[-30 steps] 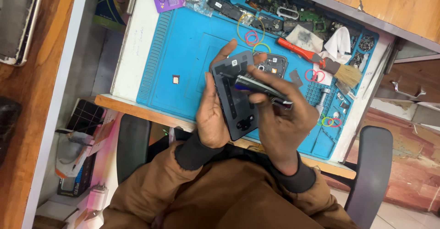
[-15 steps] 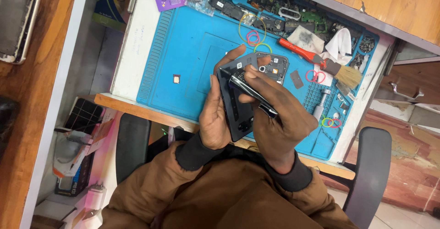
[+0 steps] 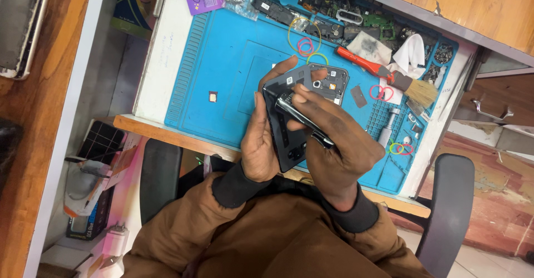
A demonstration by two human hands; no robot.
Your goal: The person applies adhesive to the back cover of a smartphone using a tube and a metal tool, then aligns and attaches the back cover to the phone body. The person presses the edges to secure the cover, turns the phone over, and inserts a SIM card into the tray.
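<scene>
- Currently left hand (image 3: 261,144) grips the opened phone (image 3: 297,108) by its edge, lifted just above the blue mat (image 3: 222,72), likely to steady it.
- Right hand (image 3: 339,150) is clenched round a black tool (image 3: 303,123), tip on the phone's upper interior; the low angle probably suits prying.
- Phone's long axis runs from the person's chest away towards the red-handled brush (image 3: 384,72), camera end farthest.

Single head camera, looking steeply down, close over blue work mat (image 3: 222,72)

Phone repair workbench: blue repair mat (image 3: 222,83), loose circuit boards (image 3: 356,25), red-handled brush (image 3: 389,78), opened phone (image 3: 303,111)
</scene>
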